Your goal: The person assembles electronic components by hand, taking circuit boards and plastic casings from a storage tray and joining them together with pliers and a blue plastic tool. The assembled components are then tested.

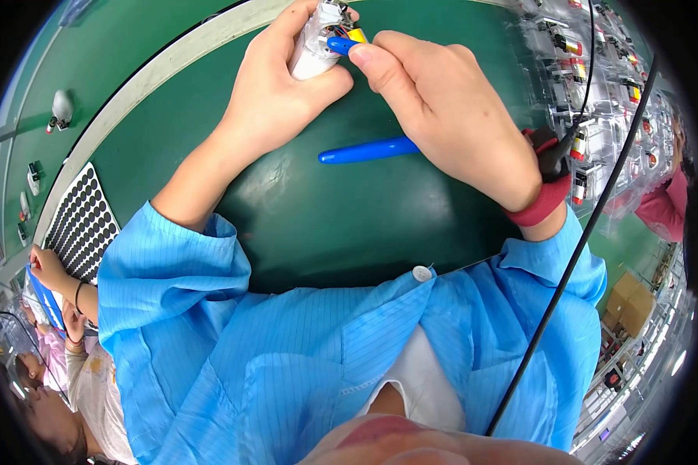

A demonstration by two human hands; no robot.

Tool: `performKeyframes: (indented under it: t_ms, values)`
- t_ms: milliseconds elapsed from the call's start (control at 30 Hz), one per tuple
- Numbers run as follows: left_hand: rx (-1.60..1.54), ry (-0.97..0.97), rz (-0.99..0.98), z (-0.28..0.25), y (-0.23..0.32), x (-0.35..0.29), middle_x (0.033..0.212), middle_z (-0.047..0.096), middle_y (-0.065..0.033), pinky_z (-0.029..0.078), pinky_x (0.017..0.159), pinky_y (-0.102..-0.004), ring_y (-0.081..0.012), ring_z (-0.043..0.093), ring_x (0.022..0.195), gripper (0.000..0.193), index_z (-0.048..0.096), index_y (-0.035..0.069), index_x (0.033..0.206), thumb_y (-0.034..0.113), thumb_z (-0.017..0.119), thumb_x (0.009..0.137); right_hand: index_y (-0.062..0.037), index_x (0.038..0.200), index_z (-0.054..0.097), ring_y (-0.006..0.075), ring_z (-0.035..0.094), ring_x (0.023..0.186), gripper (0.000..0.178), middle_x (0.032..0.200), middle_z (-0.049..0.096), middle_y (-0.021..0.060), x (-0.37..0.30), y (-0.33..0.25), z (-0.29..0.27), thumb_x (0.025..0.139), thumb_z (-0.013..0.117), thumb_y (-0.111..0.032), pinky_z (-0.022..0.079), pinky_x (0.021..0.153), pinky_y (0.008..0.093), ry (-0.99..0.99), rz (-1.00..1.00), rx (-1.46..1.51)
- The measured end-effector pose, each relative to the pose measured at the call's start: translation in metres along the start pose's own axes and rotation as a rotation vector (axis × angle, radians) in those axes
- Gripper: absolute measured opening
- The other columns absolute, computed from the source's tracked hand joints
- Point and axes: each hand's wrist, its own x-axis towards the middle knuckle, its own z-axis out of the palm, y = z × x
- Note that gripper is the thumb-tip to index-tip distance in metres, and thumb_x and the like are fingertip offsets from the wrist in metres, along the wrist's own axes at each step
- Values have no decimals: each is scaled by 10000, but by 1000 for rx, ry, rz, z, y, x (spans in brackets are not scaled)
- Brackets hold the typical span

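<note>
Near the top of the head view, my left hand (pixel 275 97) is wrapped round a small white plastic housing (pixel 312 60). Its upper end is open and shows wires, metal parts and a yellow piece. My right hand (pixel 450 105) pinches a short blue plastic tip (pixel 341 46) between thumb and forefinger, against the open end of the housing. A longer, tapered blue plastic stick (pixel 367 150) sticks out from beneath my right palm, above the green mat; whether it joins the blue tip is hidden. A red wrist strap (pixel 544 204) with a black clip and cord sits on my right wrist.
Clear plastic trays (pixel 597 101) of small parts with yellow and red pieces stand at the right. A black cable (pixel 570 271) crosses the right side. At left lie a sheet of black round stickers (pixel 81 221) and a white unit (pixel 62 107). Another person's hand (pixel 49 267) is beyond.
</note>
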Motion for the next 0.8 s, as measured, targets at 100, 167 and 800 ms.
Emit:
performKeyframes:
  t_ms: [100, 167, 800]
  values:
    - [-47, -32, -26, -2, -2, -5, 894, 570, -39, 429, 722, -242, -101, 525, 791, 387, 515, 19, 1112, 19, 627, 741, 20, 800, 537, 351, 438, 495, 324, 588, 445, 199, 2, 2, -2, 970, 500, -253, 335, 476, 401, -49, -23, 12]
    - [-72, -53, -40, -2, -4, -1, 882, 566, -38, 421, 704, -241, -99, 516, 772, 382, 515, 17, 1110, 21, 618, 743, 22, 798, 528, 364, 444, 501, 322, 597, 449, 207, 3, 4, 1, 969, 502, -251, 338, 479, 409, -34, -76, 32]
    - [-356, -224, -153, -31, -16, 5, 772, 522, -28, 345, 538, -228, -75, 432, 590, 345, 513, -3, 1096, 41, 535, 755, -30, 865, 519, 332, 588, 556, 265, 617, 581, 147, 1, 1, 8, 949, 520, -281, 413, 471, 427, 27, -148, -328]
